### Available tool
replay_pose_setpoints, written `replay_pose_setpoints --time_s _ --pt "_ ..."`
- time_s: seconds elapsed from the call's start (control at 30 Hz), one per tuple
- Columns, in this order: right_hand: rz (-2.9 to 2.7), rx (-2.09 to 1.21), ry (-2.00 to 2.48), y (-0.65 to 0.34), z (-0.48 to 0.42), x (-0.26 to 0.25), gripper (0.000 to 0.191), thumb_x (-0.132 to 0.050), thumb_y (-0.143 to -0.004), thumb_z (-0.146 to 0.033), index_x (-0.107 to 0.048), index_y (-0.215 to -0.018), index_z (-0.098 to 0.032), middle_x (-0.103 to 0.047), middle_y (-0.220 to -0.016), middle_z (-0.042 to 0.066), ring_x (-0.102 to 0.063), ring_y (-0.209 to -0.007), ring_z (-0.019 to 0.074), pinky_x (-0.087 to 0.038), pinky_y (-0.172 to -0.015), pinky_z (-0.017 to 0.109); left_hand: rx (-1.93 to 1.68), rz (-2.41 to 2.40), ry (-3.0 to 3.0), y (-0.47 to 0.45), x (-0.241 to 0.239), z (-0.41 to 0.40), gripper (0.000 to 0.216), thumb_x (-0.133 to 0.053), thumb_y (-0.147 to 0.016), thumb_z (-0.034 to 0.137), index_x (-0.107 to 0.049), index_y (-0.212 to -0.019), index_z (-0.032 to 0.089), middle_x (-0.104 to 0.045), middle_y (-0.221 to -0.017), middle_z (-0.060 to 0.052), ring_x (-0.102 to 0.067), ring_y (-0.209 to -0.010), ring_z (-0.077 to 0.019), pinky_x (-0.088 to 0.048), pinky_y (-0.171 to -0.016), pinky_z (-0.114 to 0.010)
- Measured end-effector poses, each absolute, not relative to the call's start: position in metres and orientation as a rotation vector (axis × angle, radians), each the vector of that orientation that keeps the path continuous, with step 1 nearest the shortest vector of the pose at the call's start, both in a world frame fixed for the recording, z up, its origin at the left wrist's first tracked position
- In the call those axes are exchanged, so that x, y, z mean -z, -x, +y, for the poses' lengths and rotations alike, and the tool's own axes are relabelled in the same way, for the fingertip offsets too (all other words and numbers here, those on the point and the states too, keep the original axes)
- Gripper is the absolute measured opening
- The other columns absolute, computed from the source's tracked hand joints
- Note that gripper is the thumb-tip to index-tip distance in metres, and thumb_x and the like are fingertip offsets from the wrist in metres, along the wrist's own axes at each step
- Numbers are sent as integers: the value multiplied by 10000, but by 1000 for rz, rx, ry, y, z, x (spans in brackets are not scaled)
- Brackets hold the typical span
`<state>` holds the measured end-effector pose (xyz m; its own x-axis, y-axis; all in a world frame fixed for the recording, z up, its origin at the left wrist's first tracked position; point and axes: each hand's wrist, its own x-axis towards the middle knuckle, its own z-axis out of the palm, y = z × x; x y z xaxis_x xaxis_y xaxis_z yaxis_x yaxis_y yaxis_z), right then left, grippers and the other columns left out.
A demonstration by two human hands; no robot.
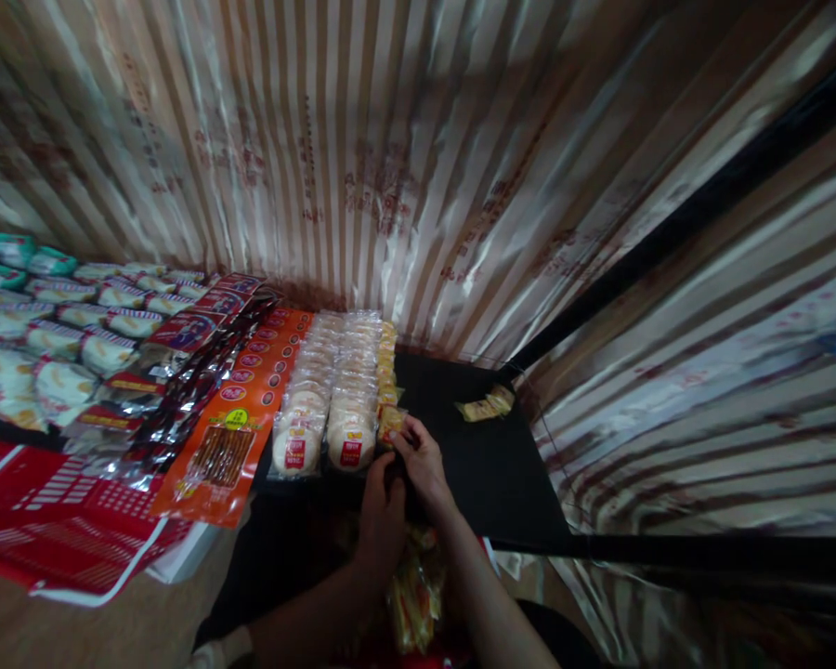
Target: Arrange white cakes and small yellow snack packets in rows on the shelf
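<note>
Head view: the right hand [424, 463] slants up from the lower right to the centre, thumb and forefinger pinched on a yellow-wrapped snack packet [391, 423] at the near end of a similar yellow row [386, 358]; this looks like lining-up, calling for light squaring against that row; the left hand [383, 511], just below, points upward, fingers partly bent; whether it grips anything, I cannot tell.

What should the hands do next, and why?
Maybe the right hand should gently line up the small yellow packet: its fingertips are at that packet, which sits at the near end of the yellow row, beside the round pale packs.
</note>
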<state>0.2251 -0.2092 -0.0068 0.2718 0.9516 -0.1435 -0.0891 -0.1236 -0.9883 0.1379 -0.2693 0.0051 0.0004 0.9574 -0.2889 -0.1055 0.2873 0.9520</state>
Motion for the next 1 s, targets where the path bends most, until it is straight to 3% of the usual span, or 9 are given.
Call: replay_pose_setpoints --time_s 0.33,0.43,1.0 --pt "-920 -878 1481 -223 -204 13 423 -635 -660 -339 -568 -1059 -213 -585 -1099 66 -563 -1011 195 -512 -812 304 -1109 1181 -890 -143 -9 -260 495 -415 -809 246 -442 -1292 141 -389 -1418 -83 -322 -1323 -190 -216 -1125 -343" --pt "-918 -899 1486 -221 -204 19 398 -641 -669 -360 -578 -1037 -220 -603 -1042 55 -584 -959 185 -515 -816 305 -1107 1164 -900 -144 -8 -260 526 -407 -821 261 -395 -1335 150 -347 -1445 -64 -285 -1343 -179 -188 -1133 -327" --pt "-929 -929 1483 -222 -199 32 371 -660 -659 -363 -624 -1017 -272 -657 -995 12 -604 -946 197 -505 -852 323 -1141 1182 -982 -150 1 -265 532 -370 -863 311 -333 -1367 145 -301 -1467 -69 -227 -1364 -168 -160 -1138 -306"
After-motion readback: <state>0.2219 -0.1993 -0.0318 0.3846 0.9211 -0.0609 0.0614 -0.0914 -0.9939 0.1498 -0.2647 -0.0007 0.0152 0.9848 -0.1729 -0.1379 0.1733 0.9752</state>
